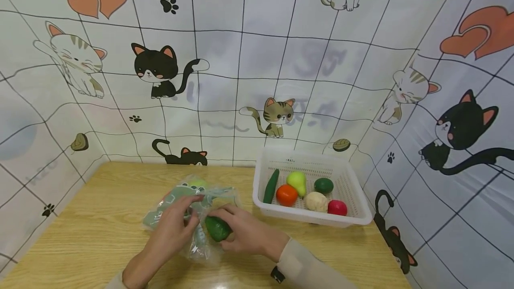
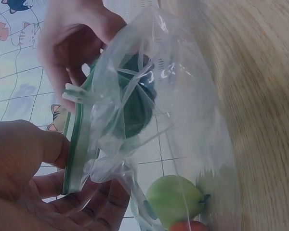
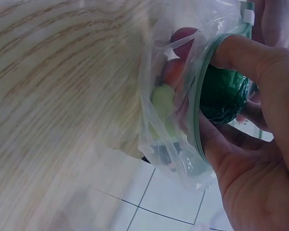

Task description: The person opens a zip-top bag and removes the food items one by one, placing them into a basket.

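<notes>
A clear zip bag (image 1: 202, 246) with green print and a green zip edge lies on the table under both hands. My left hand (image 1: 172, 222) pinches the zip edge (image 2: 74, 144) at its mouth, thumb on the near side. In my right hand (image 1: 249, 231) is a dark green avocado (image 1: 218, 229), gripped between thumb and fingers at the bag's mouth. The avocado (image 2: 132, 96) shows through the film in the left wrist view. Inside the bag are a light green fruit (image 2: 175, 199) with a dark stem, an orange-red piece (image 3: 173, 72) and a dark red round one (image 3: 184, 42).
A white perforated basket (image 1: 313, 220) stands right of the bag. It holds a cucumber (image 1: 271, 186), a green pear (image 1: 297, 183), an orange-red tomato (image 1: 287, 195), a dark green piece (image 1: 323, 185), a cream round piece (image 1: 316, 201) and a red one (image 1: 337, 208). A cat-print curtain (image 1: 225, 75) surrounds the wooden table (image 1: 100, 217).
</notes>
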Available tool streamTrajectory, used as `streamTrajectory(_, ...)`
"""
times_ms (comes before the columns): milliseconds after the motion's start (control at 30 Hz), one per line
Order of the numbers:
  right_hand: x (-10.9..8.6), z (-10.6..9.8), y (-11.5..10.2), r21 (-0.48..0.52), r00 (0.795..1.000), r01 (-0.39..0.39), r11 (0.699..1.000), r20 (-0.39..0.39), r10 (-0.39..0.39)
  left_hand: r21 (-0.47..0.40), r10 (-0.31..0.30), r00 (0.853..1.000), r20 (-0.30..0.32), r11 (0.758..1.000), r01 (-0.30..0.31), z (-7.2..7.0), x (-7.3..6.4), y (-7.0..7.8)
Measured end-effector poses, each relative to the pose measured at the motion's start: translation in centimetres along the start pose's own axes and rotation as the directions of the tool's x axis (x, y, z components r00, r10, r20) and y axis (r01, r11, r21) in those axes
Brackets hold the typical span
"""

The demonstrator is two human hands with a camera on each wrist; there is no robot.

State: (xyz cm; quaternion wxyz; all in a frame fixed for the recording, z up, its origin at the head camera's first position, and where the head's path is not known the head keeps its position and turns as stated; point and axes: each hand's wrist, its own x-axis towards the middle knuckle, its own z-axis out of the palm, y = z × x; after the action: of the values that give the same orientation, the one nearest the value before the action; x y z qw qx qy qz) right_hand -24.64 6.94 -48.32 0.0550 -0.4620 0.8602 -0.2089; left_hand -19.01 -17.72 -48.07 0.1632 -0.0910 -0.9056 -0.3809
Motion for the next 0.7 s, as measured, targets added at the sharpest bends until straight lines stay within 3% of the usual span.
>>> streamTrajectory(333,-1.4,-1.5,-0.2,0.065,0.994,0.047,0.997,-0.100,-0.040,0.006,0.031,0.999,-0.029,1.000,-0.031,0.2,0.1,-0.3)
streamTrajectory(700,-3.3,-2.5,-0.2,0.054,0.968,0.092,0.994,-0.239,-0.076,0.024,0.038,0.999,-0.035,0.999,-0.037,0.4,0.0,-0.3)
